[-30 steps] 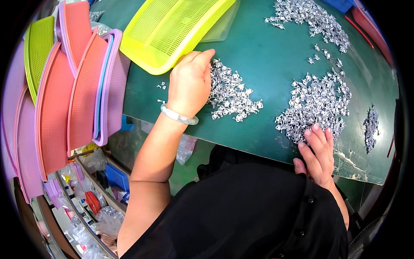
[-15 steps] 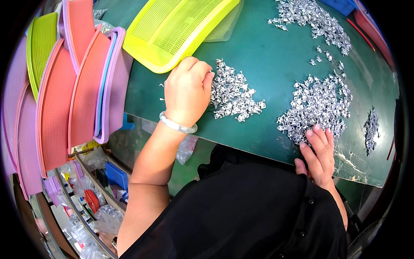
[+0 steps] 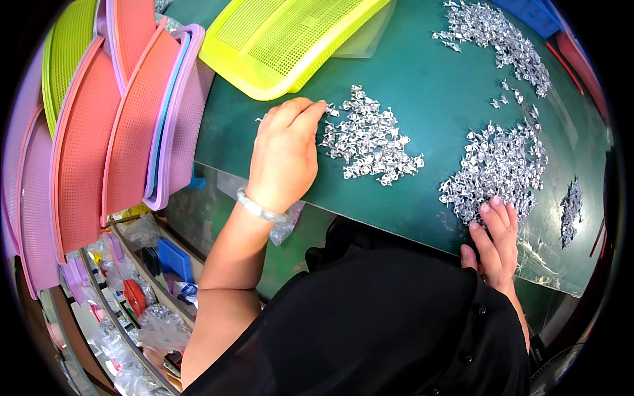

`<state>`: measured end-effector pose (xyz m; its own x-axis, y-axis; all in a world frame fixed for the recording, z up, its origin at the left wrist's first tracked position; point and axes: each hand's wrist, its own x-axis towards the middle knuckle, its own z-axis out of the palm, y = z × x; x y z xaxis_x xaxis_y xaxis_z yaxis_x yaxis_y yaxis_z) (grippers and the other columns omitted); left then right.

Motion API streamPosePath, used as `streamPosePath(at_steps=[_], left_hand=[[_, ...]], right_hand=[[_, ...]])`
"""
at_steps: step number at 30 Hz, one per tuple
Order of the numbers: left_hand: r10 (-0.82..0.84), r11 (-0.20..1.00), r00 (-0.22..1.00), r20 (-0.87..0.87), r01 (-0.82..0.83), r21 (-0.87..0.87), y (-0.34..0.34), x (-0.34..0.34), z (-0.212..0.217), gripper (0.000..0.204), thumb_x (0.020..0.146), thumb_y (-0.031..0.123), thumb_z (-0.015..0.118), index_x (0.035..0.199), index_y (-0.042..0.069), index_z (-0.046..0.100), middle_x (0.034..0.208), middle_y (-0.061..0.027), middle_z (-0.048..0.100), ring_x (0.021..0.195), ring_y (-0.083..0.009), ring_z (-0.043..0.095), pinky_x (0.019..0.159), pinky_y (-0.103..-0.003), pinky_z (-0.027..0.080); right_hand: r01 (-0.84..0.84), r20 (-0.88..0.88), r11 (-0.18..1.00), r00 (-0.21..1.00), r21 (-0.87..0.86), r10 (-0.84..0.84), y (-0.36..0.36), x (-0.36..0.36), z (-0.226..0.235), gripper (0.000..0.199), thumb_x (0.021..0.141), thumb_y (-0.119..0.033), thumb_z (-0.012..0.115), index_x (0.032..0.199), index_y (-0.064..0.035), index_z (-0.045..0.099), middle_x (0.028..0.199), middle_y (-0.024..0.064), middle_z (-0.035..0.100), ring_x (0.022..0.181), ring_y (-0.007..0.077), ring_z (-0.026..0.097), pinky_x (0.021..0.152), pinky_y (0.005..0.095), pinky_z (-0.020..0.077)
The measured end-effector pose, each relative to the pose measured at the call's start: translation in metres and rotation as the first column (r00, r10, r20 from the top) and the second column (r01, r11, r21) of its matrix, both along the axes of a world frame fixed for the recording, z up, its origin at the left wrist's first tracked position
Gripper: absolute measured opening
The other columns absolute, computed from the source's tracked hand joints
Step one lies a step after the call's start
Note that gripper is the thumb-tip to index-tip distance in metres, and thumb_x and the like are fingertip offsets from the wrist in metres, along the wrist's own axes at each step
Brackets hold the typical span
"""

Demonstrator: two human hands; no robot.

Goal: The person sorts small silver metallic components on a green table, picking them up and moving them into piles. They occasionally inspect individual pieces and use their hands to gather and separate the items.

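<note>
My left hand (image 3: 285,155), with a pale bangle (image 3: 262,206) at the wrist, has its fingers drawn together in a pinch beside the middle pile of small silvery metal parts (image 3: 370,138). One small metal part (image 3: 332,111) is right at its fingertips; whether it is gripped cannot be told, and the inside of the hand is hidden. My right hand (image 3: 494,247) lies open, fingertips touching the near edge of a larger pile of the same parts (image 3: 495,168). Beyond my left hand is a yellow-green mesh basket (image 3: 247,79) on the green tabletop (image 3: 422,99).
Coloured mesh baskets (image 3: 79,165) stand stacked at the left. A third pile (image 3: 495,33) lies at the far right, near a blue bin (image 3: 531,16). A small darker heap (image 3: 570,214) is by the right edge. Shelving with bagged items (image 3: 155,323) sits lower left.
My left hand has shifted slightly left relative to the middle pile, and its fingertips show more clearly beside a part. My right hand stays by its pile. The whole view has shifted a little.
</note>
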<state>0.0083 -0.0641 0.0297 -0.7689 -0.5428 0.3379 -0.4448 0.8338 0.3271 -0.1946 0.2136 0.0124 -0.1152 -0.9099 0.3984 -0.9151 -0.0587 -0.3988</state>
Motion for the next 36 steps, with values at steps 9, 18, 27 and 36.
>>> streamPosePath(at_steps=[9, 18, 27, 36], left_hand=[[-0.025, 1.000, 0.995, -0.099, 0.024, -0.012, -0.004, -0.011, -0.004, 0.023, 0.079, -0.001, 0.062, 0.102, 0.002, 0.067, 0.094, -0.0131, 0.062, 0.086, -0.0314, 0.059, 0.076, -0.036, 0.048], [0.077, 0.997, 0.996, 0.038, -0.076, -0.027, -0.007, -0.038, -0.004, 0.008, 0.075, 0.012, 0.071, 0.079, 0.005, 0.070, 0.077, -0.0074, 0.061, 0.073, -0.0266, 0.061, 0.064, -0.036, 0.049], [-0.032, 0.999, 0.964, -0.265, 0.029, -0.016, 0.022, -0.023, 0.013, 0.008, 0.074, -0.002, 0.070, 0.081, 0.001, 0.066, 0.075, -0.0087, 0.059, 0.068, -0.0208, 0.059, 0.062, -0.030, 0.047], [-0.298, 0.902, 0.868, -0.398, 0.393, 0.182, 0.114, -0.031, 0.028, 0.015, 0.071, -0.004, 0.071, 0.083, 0.003, 0.066, 0.078, -0.0050, 0.058, 0.067, -0.0150, 0.055, 0.057, -0.025, 0.042]], right_hand=[[0.015, -0.012, 1.000, 1.000, -0.008, -0.015, -0.001, 0.000, -0.001, 0.023, 0.079, -0.011, 0.066, 0.097, 0.0025, 0.065, 0.116, 0.0230, 0.060, 0.116, 0.0419, 0.055, 0.104, 0.0559, 0.0335], [-0.014, 0.045, 0.996, 0.999, -0.083, 0.018, -0.005, -0.001, -0.001, 0.026, 0.074, -0.006, 0.068, 0.096, 0.0062, 0.063, 0.115, 0.0260, 0.059, 0.113, 0.0458, 0.055, 0.097, 0.0538, 0.0429], [0.030, 0.085, 0.981, 0.996, -0.194, -0.014, -0.006, 0.004, 0.008, 0.030, 0.070, 0.000, 0.069, 0.099, 0.0043, 0.063, 0.112, 0.0213, 0.061, 0.110, 0.0424, 0.057, 0.093, 0.0475, 0.0463], [0.031, 0.727, 0.997, 0.686, -0.073, 0.032, -0.026, 0.022, 0.031, 0.015, 0.086, -0.010, 0.066, 0.097, 0.0007, 0.067, 0.086, 0.0063, 0.063, 0.066, 0.0102, 0.055, 0.062, 0.0251, 0.0455]])
